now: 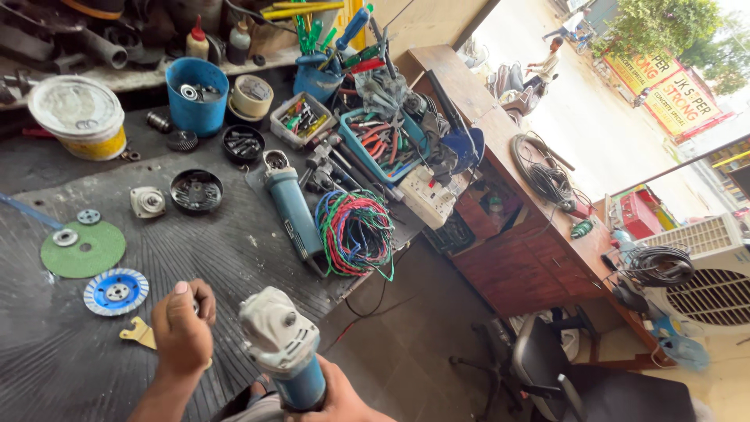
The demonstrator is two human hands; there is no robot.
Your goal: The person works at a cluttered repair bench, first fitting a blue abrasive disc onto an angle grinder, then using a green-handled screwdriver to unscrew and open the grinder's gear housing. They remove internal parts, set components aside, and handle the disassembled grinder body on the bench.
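At the bottom centre of the frame, the right hand (340,398) closes its grip around the blue body of an angle grinder (283,348). The left hand (183,328) is beside it with fingers curled together, above the desk (195,242), near a blue disc (116,291).

The left hand (183,332) is raised with the forearm angled up from below, the fingers curled into a loose fist and the thumb laid over them; the right hand (340,398) is seen low, fingers wrapped closed in a grip
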